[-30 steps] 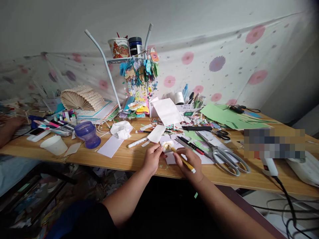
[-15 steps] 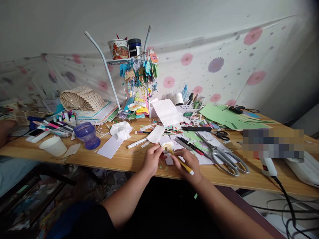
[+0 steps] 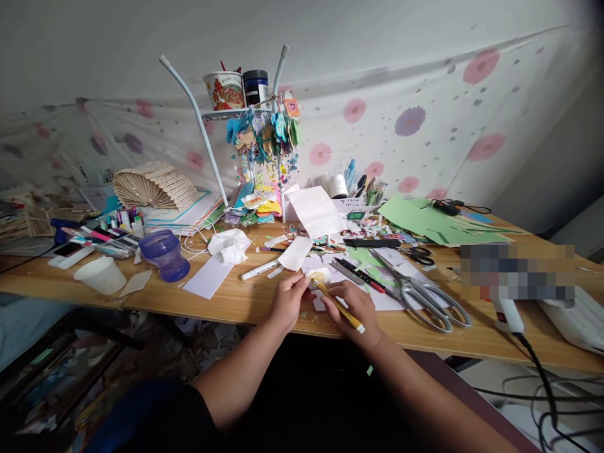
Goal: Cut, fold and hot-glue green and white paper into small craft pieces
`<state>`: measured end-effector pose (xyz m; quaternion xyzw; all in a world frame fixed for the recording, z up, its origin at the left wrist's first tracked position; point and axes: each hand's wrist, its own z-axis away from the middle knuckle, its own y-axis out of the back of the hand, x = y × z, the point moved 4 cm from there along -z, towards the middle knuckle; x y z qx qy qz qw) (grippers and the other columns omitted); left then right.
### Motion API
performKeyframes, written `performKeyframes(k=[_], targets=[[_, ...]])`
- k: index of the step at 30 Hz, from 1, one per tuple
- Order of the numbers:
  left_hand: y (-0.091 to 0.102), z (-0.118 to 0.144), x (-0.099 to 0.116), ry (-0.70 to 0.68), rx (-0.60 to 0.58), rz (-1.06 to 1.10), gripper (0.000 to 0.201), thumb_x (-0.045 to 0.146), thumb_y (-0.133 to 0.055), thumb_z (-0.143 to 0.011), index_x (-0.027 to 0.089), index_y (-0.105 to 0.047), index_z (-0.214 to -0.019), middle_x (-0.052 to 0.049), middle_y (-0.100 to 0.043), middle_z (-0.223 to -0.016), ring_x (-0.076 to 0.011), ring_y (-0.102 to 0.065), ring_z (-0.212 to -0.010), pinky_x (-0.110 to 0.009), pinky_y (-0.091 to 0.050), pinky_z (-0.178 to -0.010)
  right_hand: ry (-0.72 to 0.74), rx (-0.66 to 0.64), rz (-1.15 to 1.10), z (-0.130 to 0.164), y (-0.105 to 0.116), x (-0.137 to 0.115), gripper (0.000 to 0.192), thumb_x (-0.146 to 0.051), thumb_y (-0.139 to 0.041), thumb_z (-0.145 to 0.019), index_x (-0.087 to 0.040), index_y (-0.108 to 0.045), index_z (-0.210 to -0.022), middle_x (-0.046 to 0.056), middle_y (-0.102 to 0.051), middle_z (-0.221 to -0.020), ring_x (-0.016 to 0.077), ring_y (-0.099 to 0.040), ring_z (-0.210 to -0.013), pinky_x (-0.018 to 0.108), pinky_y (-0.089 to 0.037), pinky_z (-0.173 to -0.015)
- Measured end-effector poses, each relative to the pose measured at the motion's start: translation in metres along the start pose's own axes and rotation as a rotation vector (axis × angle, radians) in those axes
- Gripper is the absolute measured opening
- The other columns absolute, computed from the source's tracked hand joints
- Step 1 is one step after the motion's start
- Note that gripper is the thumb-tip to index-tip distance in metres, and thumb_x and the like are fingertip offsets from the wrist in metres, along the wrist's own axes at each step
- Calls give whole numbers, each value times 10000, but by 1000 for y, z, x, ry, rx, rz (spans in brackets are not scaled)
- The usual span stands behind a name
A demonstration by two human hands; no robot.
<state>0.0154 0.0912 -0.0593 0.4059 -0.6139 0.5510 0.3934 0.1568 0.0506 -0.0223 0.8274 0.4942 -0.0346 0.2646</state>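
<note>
Between thumb and fingers my left hand (image 3: 289,303) pinches a small white piece with gold colouring (image 3: 319,275); its exact kind is too small to make out. My right hand (image 3: 355,309) is closed around a gold marker (image 3: 346,313), whose tip end meets the coloured piece and whose white end points back toward me. Both hands are just above the front edge of the wooden table. A white-barrelled marker (image 3: 259,271) lies to the left of the hands. Large silver-handled scissors (image 3: 427,299) rest on paper to the right.
A purple cup (image 3: 166,255) and a white cup (image 3: 100,277) stand at left, near crumpled tissue (image 3: 229,246). Black-handled scissors (image 3: 419,255) and green paper (image 3: 419,220) lie at right. Behind is a rack (image 3: 195,119) with hanging trinkets. A cable (image 3: 538,358) trails off the right edge.
At the far left, another person's hand has gone out of view. My right hand and the gold marker have shifted very slightly; my left hand keeps its hold.
</note>
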Motion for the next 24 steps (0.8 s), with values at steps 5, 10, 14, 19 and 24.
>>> performKeyframes(k=[5,10,14,19,24], targets=[[0,0,0,-1,-2,-5,300,421,-694,-688,127,-633,-680,18,-510,-662,-97,-493,-590,-230,-457,-538,-30,55,29,0,2,1,120,-153,-619,-798,-221,-539,-856,29,-643,-751,161,-633,-664,278,-503,-593],[0,0,-1,-15,-7,-13,299,414,-690,-697,126,-618,-658,23,-499,-636,-88,-478,-566,-217,-438,-529,-1,20,16,-1,1,0,117,-157,-618,-800,-218,-537,-859,31,-644,-758,157,-630,-665,274,-506,-590],[1,0,-1,-18,-16,-31,297,414,-676,-714,124,-623,-677,18,-503,-651,-90,-482,-577,-214,-435,-526,-6,24,21,-1,1,0,116,-160,-621,-799,-216,-535,-854,33,-645,-750,159,-634,-668,273,-508,-593],[1,0,-2,-26,-21,-31,302,416,-674,-714,126,-614,-659,21,-488,-656,-90,-476,-583,-226,-453,-545,-29,43,33,-1,2,1,102,-170,-608,-807,-224,-538,-858,28,-648,-756,159,-636,-669,273,-508,-591],[1,-1,-2,-22,-19,-28,292,412,-680,-710,125,-635,-686,19,-500,-659,-87,-481,-574,-220,-451,-531,8,2,-2,0,0,1,124,-161,-620,-794,-223,-538,-862,28,-644,-756,162,-638,-677,274,-508,-597]])
